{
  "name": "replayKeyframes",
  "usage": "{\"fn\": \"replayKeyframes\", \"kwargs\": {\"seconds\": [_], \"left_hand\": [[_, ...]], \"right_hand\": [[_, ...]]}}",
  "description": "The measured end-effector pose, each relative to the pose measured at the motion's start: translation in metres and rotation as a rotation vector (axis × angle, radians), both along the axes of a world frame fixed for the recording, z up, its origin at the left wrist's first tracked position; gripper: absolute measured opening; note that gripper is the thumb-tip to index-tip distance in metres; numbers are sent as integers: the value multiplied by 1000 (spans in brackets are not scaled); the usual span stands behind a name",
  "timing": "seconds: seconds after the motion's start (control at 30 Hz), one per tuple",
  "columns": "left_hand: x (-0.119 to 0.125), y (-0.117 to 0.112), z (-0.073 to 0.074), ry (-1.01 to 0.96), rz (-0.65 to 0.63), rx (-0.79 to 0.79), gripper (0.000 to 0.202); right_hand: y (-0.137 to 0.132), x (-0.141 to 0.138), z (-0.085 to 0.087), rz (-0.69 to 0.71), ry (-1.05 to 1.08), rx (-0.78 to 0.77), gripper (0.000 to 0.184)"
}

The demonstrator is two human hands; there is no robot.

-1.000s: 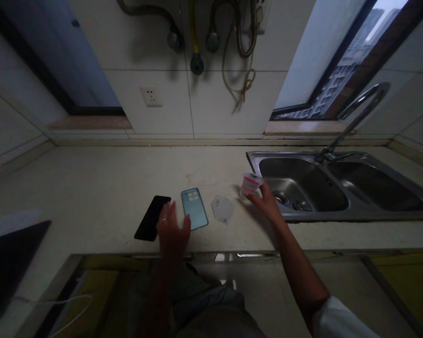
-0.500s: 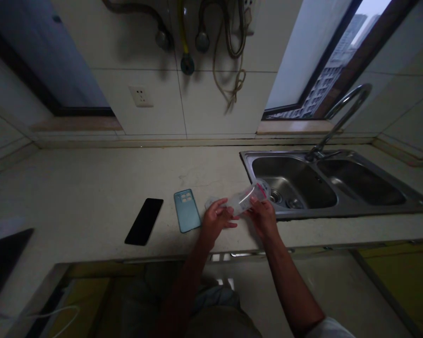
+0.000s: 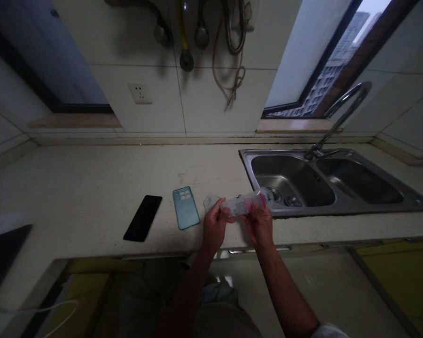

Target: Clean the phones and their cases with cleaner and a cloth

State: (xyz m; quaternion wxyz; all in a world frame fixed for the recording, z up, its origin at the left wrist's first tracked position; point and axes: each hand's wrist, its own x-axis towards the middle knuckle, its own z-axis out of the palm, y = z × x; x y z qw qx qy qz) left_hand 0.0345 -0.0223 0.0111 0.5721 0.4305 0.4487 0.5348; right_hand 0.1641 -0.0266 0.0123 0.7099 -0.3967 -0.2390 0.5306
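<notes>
Both my hands hold a clear plastic packet with pink print (image 3: pixel 244 204) above the counter's front edge. My left hand (image 3: pixel 214 226) pinches its left end and my right hand (image 3: pixel 259 226) grips it from below near the right end. Left of my hands, a teal phone case (image 3: pixel 185 213) lies face down on the pale counter (image 3: pixel 91 188). A black phone (image 3: pixel 143 224) lies further left, screen up. A small whitish packet (image 3: pixel 210 202) peeks out behind my left hand.
A steel double sink (image 3: pixel 333 180) with a curved tap (image 3: pixel 341 112) is set in the counter at the right. A wall socket (image 3: pixel 140 93) and hanging hoses (image 3: pixel 229 42) are on the tiled wall. A dark hob (image 3: pixel 3 256) and white cable (image 3: pixel 31 310) sit at the left.
My left hand left the phone and case, swung right and took the packet's left end. My right hand drew the packet back from the sink's edge towards me.
</notes>
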Motion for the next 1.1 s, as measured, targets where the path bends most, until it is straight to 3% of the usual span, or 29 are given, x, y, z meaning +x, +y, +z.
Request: {"fn": "replayKeyframes", "kwargs": {"seconds": [0.17,0.83,1.1], "left_hand": [[2,0,-2,76,12,34,74],[0,-1,-22,-3,-77,10,75],[4,-2,-21,-24,-103,-62,76]], "right_hand": [[-2,-1,1,-24,35,-25,46],[-4,8,3,47,4,-91,42],[0,11,-5,-34,-55,-109,38]]}}
